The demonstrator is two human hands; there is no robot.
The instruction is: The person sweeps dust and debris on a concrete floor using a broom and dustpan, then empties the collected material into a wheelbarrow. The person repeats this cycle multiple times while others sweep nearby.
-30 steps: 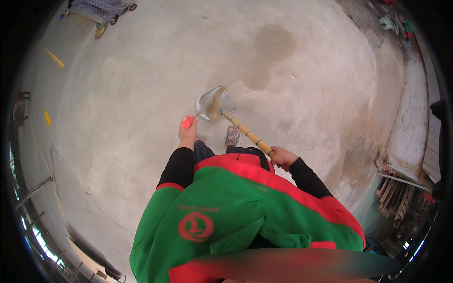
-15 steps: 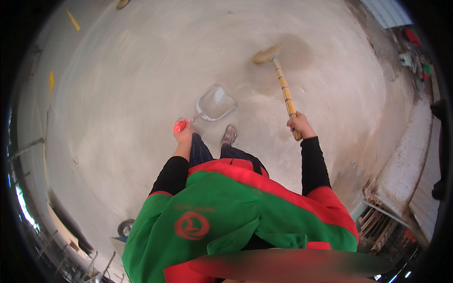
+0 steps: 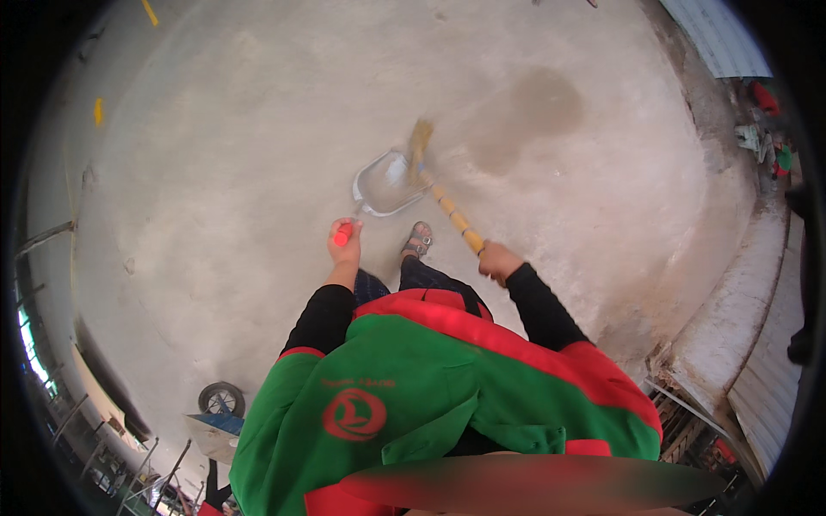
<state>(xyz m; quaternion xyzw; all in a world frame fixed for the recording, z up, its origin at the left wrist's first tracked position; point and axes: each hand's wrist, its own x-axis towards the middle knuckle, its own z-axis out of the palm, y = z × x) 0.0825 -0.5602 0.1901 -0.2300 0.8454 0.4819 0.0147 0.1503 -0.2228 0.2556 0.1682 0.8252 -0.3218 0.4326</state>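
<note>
My left hand (image 3: pixel 346 245) is closed around the red handle of a metal dustpan (image 3: pixel 389 206), whose grey pan lies on the concrete floor just ahead of my foot. In my right hand (image 3: pixel 499 261) is the yellow, banded handle of a straw broom (image 3: pixel 456 218). The broom slants up and to the left, and its blurred bristles are at the right edge of the pan, partly over it. Whether they touch the pan I cannot tell.
A damp brown patch (image 3: pixel 546 101) marks the concrete beyond the broom. A wheel (image 3: pixel 222 399) stands at the lower left beside metal frames. Along the right runs a low pale ledge (image 3: pixel 718 327), with red and green items (image 3: pixel 764 99) past its far end.
The broom head has swept left from the damp patch to the dustpan's edge. My right hand has moved left and slightly nearer. My left hand still holds the dustpan.
</note>
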